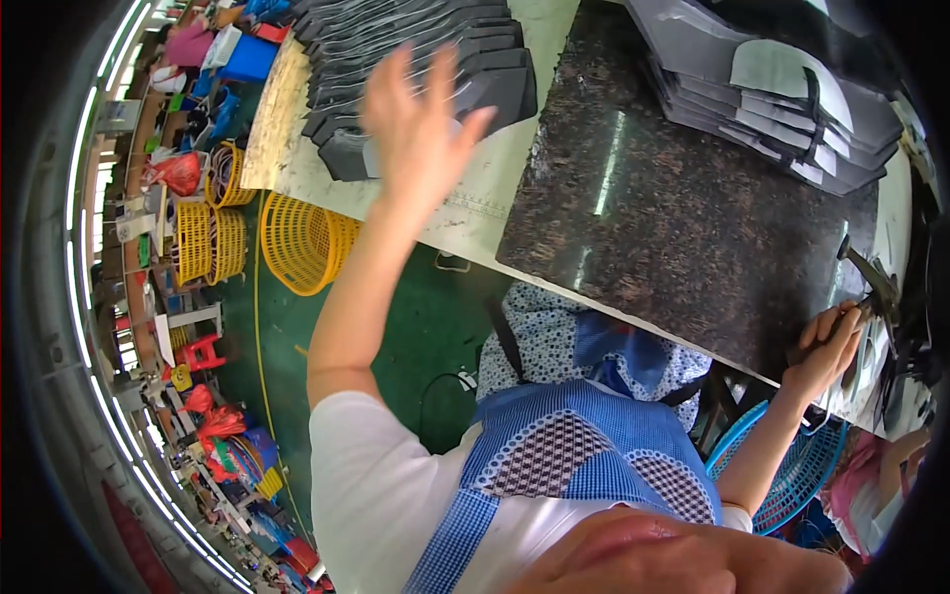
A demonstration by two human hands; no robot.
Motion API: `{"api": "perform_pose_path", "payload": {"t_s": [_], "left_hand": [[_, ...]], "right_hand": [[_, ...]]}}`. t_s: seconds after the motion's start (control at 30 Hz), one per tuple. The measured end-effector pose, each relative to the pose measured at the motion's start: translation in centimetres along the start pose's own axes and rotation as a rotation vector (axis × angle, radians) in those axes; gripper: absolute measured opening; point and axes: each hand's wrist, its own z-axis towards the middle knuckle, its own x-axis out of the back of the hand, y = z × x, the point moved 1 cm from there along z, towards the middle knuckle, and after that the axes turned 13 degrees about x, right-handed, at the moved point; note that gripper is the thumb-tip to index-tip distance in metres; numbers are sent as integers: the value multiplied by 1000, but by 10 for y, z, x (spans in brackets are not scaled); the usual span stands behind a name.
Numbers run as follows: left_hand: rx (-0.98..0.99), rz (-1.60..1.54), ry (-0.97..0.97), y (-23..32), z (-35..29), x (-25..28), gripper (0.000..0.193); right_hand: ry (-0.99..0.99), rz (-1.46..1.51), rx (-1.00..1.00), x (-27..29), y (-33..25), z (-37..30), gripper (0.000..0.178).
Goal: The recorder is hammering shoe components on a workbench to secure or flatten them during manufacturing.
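Note:
My left hand [421, 124], fingers spread, is over a long overlapping row of dark grey flat cut pieces [495, 84] at the far left of the table. Its fingertips overlap the pieces in the picture; whether they touch I cannot tell. My right hand [826, 346] is closed at the right edge of a dark speckled stone slab [683, 218]. It is wrapped around the dark handle of a hammer [871, 272], whose metal head points away from me. At the slab's far right lies a stack of grey shaped pieces [782, 99] with pale patches and a dark strap.
The pale worktable [470, 223] runs under the slab. Yellow plastic baskets [307, 243] stand on the green floor to the left, beside cluttered shelves. A blue basket [782, 485] is below the table at right, close to another person's arm [896, 465].

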Motion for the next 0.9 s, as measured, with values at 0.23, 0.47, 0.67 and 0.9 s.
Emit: {"api": "perform_pose_path", "payload": {"t_s": [0.23,0.47,0.67,0.9], "left_hand": [[154,0,-355,-45,-21,30,42],[-295,-325,-755,-33,-29,74,31],[-341,-853,-1369,76,1,94,67],[-414,-914,-1691,186,-9,20,47]], "right_hand": [[-68,-21,-35,-4,4,5,20],[-66,-48,-14,0,4,2,19],[-26,-147,-20,3,4,1,15],[-157,-29,-91,-10,-32,-12,17]]}}
